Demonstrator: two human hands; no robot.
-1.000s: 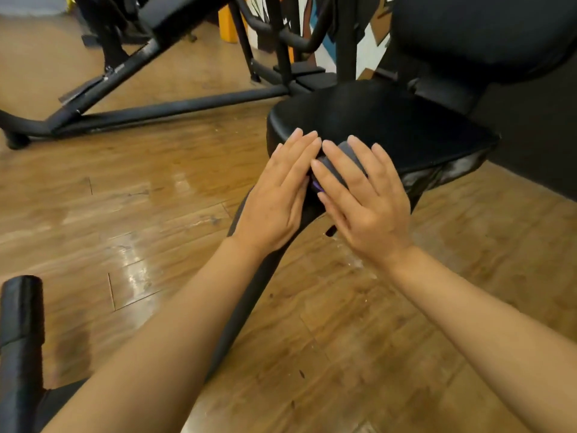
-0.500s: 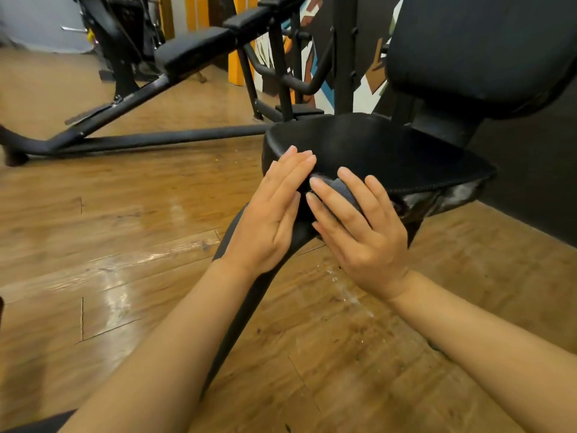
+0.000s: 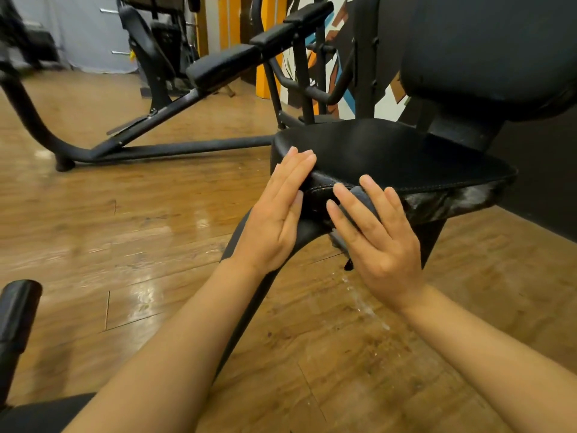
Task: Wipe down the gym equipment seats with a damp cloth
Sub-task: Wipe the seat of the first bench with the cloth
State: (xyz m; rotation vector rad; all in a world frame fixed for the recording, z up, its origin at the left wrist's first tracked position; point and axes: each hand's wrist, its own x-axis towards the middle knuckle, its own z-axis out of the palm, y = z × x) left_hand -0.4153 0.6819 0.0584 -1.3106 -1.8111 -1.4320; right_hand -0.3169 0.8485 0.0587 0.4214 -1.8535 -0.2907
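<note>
Since a second ago both hands, flat-fingered, slid off seat [image 3: 390, 151] top: right hand [image 3: 374, 232] now presses cloth [image 3: 363, 198] on front edge, left hand [image 3: 278, 210] steadies; top likely done

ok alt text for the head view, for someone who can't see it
Two bare hands work at the front edge of a black padded gym seat: the right hand presses a dark cloth against it, the left hand lies flat beside it. Wooden floor and a black bench lie behind.
</note>
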